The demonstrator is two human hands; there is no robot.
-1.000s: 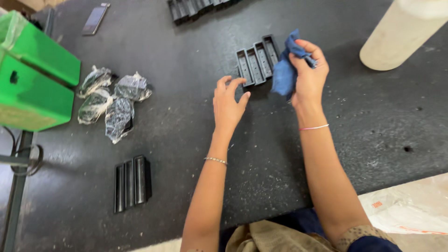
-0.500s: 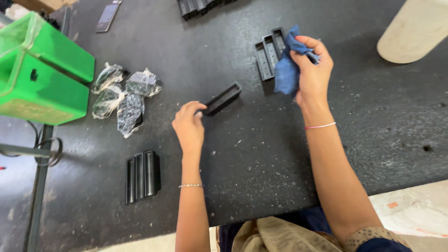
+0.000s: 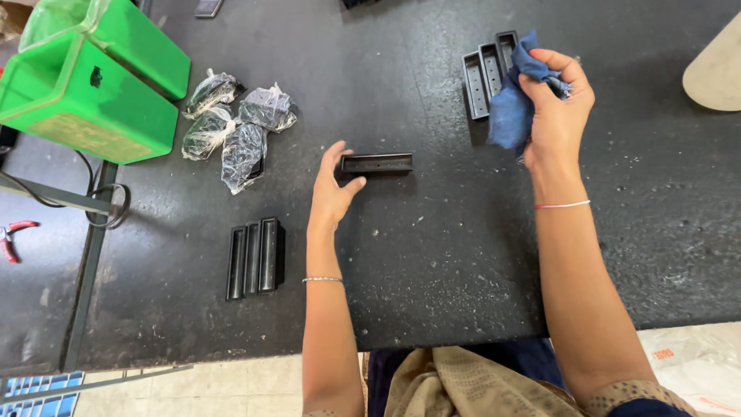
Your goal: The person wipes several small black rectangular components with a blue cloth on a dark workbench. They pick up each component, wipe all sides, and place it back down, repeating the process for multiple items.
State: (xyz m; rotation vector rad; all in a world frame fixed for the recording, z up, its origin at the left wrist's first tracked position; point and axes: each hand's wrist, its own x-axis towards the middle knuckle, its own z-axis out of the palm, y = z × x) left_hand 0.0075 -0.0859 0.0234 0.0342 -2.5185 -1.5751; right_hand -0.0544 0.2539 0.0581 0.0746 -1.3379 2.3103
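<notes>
A: Where does the long black plastic channel piece (image 3: 377,163) lie relative to the left hand (image 3: 333,193)?

B: It lies on the dark speckled worktop (image 3: 432,262), directly ahead of the left hand and slightly toward the right-hand side. Its long axis runs left to right across the view, roughly square to the forearm. The left hand is cupped around its near end, thumb on the near side and fingers over the far side; the grip looks partial, so I cannot tell whether it is a firm hold or contact only.

A: And the right hand (image 3: 557,108)?

B: Well apart from that piece, raised further back. It is closed on a crumpled blue cloth (image 3: 509,108). The left hand is clearly the nearer of the 2.

A: What is next to the right hand?

B: A row of 3 matching black channel pieces (image 3: 486,71), lying side by side just beside the cloth, long axes pointing away from the person.

A: Other items?

B: 3 more black pieces (image 3: 255,257) left of the left forearm, 4 clear plastic bags of dark parts (image 3: 235,127) and 2 green plastic bins (image 3: 93,85) at far left.
</notes>
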